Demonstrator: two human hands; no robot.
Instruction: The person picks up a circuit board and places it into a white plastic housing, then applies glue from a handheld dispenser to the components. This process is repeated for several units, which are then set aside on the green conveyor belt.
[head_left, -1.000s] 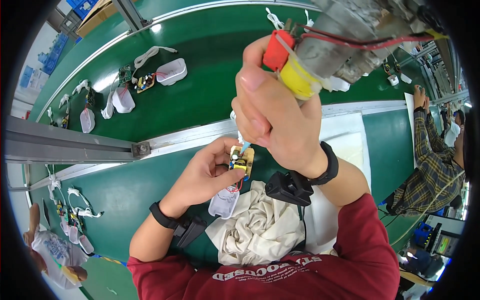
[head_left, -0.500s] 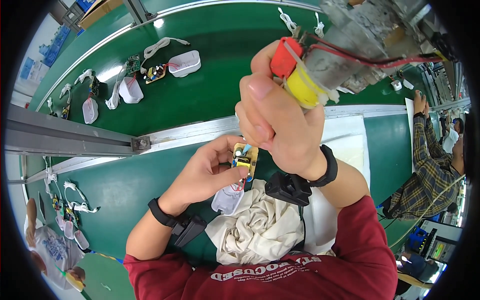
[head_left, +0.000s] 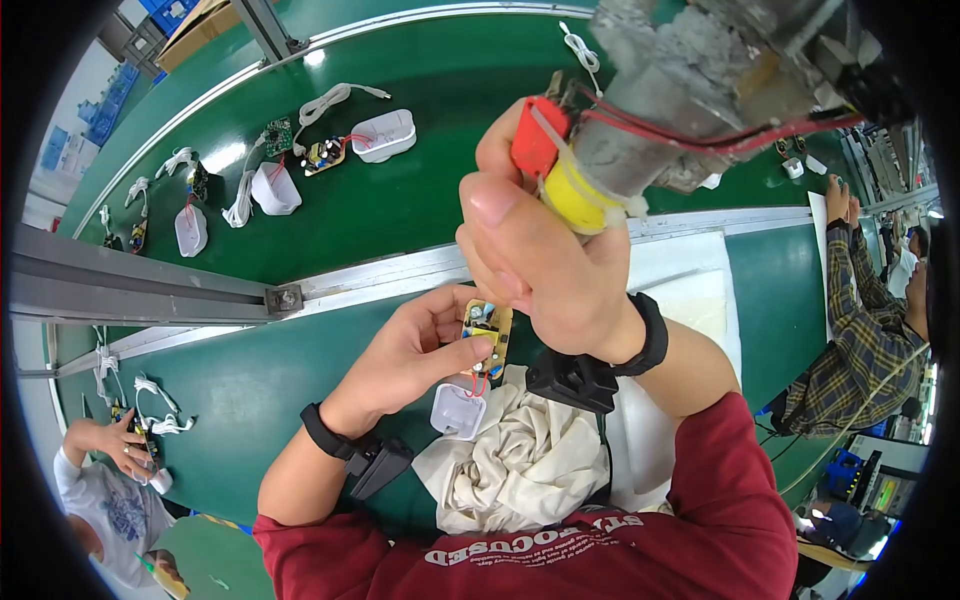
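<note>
One tan PCB, held over the green bench nr. its far edge. L hand: gripping the PCB by its left side, thumb laid across the component face, other fingers curled behind & partly hidden. R hand: closed on a grey tool w/ yellow band & red block. The PCB thus lies immed. right of the L palm, & below & left of the R hand, apart from the R fingers in this view; tool tip not clearly seen, so contact w/ PCB can't be told.

Red wires run from the PCB's near end to an open white housing, just beside a crumpled cream cloth toward the bench's near edge. Right of cloth: pale sheet, extending to approx. the far edge.

Along that edge: metal rail; beyond it, a second green surface w/ white trays, white cords, etc. At the bench's left end: a co-worker's hand over small parts.
</note>
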